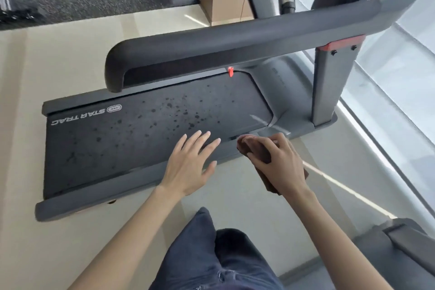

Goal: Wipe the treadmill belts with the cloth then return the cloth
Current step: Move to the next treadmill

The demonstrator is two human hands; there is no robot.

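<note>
A dark treadmill belt [131, 139] lies across the middle of the view, speckled with dark wet spots and marked STAR TRAC at its left end. My right hand [283, 162] grips a bunched brown cloth [255, 148] over the near side rail, close to the belt's right end. My left hand [190, 162] hovers with fingers spread and straight above the belt's near edge, holding nothing; whether it touches the belt I cannot tell.
A thick grey handrail [235, 40] runs above the belt's far side, on a post [329, 87] at the right. A red safety clip [230, 71] hangs by the motor cover. Part of another treadmill [400, 242] shows at lower right. My jeans-clad knees [211, 254] are below.
</note>
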